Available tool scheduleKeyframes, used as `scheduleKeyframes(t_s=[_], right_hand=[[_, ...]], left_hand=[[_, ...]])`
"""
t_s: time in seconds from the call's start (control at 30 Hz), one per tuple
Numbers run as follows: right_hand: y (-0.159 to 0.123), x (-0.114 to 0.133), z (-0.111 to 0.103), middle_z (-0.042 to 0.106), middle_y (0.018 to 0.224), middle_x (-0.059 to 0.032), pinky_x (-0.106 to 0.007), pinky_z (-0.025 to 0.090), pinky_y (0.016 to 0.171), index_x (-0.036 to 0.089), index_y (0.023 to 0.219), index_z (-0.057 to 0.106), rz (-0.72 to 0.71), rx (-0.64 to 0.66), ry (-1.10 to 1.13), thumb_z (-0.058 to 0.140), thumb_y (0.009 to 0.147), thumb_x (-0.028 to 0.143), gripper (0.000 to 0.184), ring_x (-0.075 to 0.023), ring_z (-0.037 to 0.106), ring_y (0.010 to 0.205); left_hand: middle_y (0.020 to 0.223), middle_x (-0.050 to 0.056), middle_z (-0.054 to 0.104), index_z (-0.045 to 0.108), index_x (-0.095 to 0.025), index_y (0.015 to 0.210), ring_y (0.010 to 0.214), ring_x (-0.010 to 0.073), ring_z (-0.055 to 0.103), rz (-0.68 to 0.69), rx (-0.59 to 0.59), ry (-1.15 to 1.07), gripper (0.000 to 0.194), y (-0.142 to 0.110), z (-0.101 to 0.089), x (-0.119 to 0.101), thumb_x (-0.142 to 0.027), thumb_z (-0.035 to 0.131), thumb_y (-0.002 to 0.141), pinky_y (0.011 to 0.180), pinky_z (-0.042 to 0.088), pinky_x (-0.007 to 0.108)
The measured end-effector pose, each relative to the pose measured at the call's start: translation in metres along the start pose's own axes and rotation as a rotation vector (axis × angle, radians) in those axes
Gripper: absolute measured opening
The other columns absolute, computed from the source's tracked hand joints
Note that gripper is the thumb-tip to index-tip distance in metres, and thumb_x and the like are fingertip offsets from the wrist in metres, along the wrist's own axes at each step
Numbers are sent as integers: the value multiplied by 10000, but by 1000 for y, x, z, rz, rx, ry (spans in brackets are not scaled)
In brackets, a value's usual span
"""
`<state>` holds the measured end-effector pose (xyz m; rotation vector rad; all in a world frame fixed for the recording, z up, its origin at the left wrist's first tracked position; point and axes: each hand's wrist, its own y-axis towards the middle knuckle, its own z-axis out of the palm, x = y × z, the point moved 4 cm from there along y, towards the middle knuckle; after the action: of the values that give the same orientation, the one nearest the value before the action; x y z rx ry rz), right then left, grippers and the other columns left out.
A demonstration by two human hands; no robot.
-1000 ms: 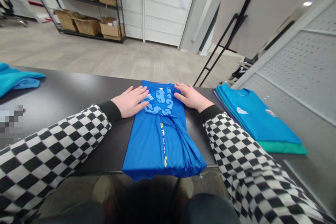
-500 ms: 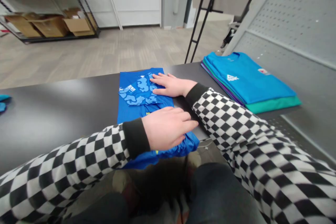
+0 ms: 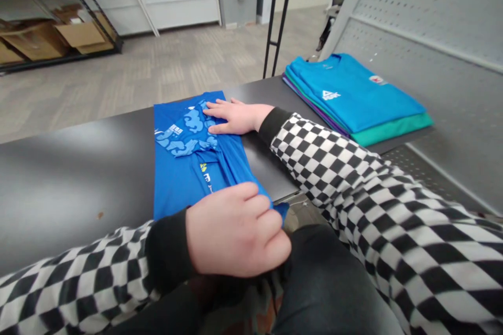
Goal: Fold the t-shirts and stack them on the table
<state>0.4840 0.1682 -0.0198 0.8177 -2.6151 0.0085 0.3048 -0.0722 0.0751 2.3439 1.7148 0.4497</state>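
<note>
A blue printed T-shirt (image 3: 184,167) is held on the black table (image 3: 70,178), its near edge grasped by the clenched left hand (image 3: 236,230), its upper part pressed by the open right hand (image 3: 236,118); folding is judged under way, with that edge seemingly needing lifting over.

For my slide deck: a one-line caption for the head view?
Left hand grips the edge of a blue T-shirt; right hand rests flat on it.

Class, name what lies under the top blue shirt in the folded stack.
Under the top blue shirt, a green shirt and a purple shirt show at the edges; the rest of them is covered.
</note>
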Motion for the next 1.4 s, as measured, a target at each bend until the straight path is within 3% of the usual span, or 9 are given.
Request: scheduleKeyframes(t_s=[0.33, 0.4, 0.5, 0.57, 0.67, 0.8, 1.03, 1.23, 1.4], right_hand=[[6, -7, 5, 368, 1879, -51, -695, 50, 1417, 285, 1793, 431, -60, -26, -8, 607, 1073, 742, 870, -494, 234, 1741], [8, -10, 7, 385, 1871, -36, -695, 53, 1419, 302, 1790, 435, -77, -42, -8, 612, 1071, 740, 860, -492, 240, 1739], [11, -16, 10, 381, 1874, -21, -693, 39, 1420, 315, 1783, 448, -85, -61, -1, 615, 1063, 753, 859, -495, 243, 1737], [13, -17, 11, 367, 1881, -21, -701, 20, 1415, 304, 1783, 450, -84, -60, 4, 613, 1059, 761, 871, -500, 239, 1736], [13, -15, 9, 364, 1881, -33, -706, 22, 1412, 281, 1777, 464, -65, -46, 1, 610, 1059, 762, 877, -503, 241, 1736], [7, -3, 2, 395, 1866, -81, -696, 97, 1421, 244, 1759, 494, -31, -47, -25, 622, 1056, 743, 871, -488, 282, 1730], [2, 14, -7, 411, 1849, -131, -670, 193, 1423, 234, 1731, 537, 15, -42, -70, 650, 1046, 689, 829, -460, 335, 1721], [3, 17, -8, 395, 1856, -127, -731, 190, 1406, 242, 1742, 532, 43, -18, -71, 635, 1053, 684, 826, -490, 322, 1719], [3, 17, -8, 412, 1850, -123, -693, 214, 1412, 251, 1727, 548, 19, -36, -78, 644, 1050, 683, 809, -473, 340, 1716]], left_hand=[[587, -18, 542, 779, -246, 1022, 512, 187, 504, -352, -54, -175, 102, -62, 16, -104, -172, 725, 977, 454, 366, 414], [647, 4, 643, 768, -263, 1051, 552, 199, 601, -584, -114, -351, 138, -77, 27, -116, -186, 665, 1001, 490, 493, 398], [1087, 99, 847, 758, -307, 1262, 944, 269, 827, -1167, -233, -629, 227, -107, 48, -122, -335, 657, 1060, 819, 712, 440], [1408, 128, 803, 706, -323, 1428, 1266, 317, 801, -1496, -333, -803, 384, -121, 63, -126, -443, 711, 1063, 1072, 688, 495], [1624, 144, 683, 635, -303, 1538, 1531, 341, 646, -1709, -543, -1053, 588, -117, 84, -126, -548, 775, 1023, 1281, 550, 522], [1505, 182, 754, 716, -232, 1419, 1453, 350, 703, -1738, -789, -1246, 638, -92, 100, -111, -620, 865, 935, 1269, 540, 510], [1149, 124, 868, 890, -173, 1141, 1119, 301, 782, -1652, -786, -1275, 438, -65, 100, -96, -582, 847, 990, 1117, 576, 443], [1062, 91, 860, 908, -189, 1145, 988, 245, 757, -1592, -794, -1263, 413, -51, 100, -93, -573, 800, 1037, 1011, 589, 371], [1116, 103, 847, 879, -183, 1209, 1025, 243, 749, -1510, -948, -1487, 419, -40, 112, -85, -546, 851, 1001, 1030, 590, 380]])
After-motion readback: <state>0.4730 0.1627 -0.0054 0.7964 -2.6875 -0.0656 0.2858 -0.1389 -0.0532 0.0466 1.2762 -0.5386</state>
